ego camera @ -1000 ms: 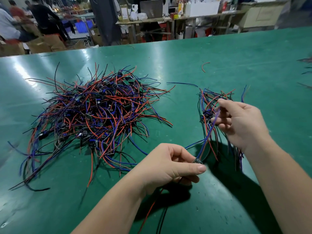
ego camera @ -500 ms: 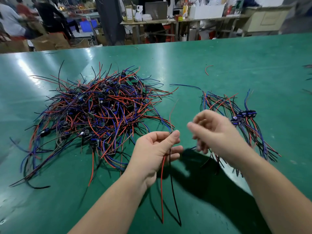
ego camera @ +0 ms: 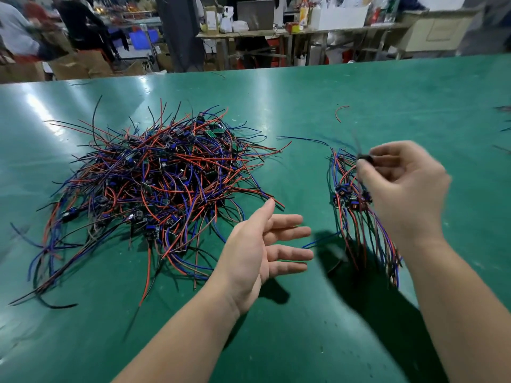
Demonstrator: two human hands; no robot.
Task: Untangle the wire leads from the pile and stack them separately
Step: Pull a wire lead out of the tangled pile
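Head view. The right hand (ego camera: 406,189) pinches a single wire lead (ego camera: 364,158) by its small dark component, between the thumb and curled fingertips. Motion blur hides the colour of its wires and how they hang.

Directly below the pinch, partly hidden by the wrist, lies the sorted stack (ego camera: 356,217). It is a narrow bundle of red, blue and black leads laid roughly parallel on the glossy green table (ego camera: 387,92), with their small modules grouped near its middle.

The left hand (ego camera: 265,252) hovers palm-up, fingers straight and spread, and holds nothing. Its fingertips point toward the stack, with a gap between them. Just beyond and to the left of this open palm spreads the tangled pile (ego camera: 154,183), a broad heap of red, blue and black leads with small circuit modules. A loose blue wire (ego camera: 301,139) and a short red wire offcut (ego camera: 340,111) lie on the table beyond the pinch.

Progress, as judged: one lead is freed and about to join the stack. The stack is far smaller than the pile, so the task appears to be in its early part, with most leads not yet separated.
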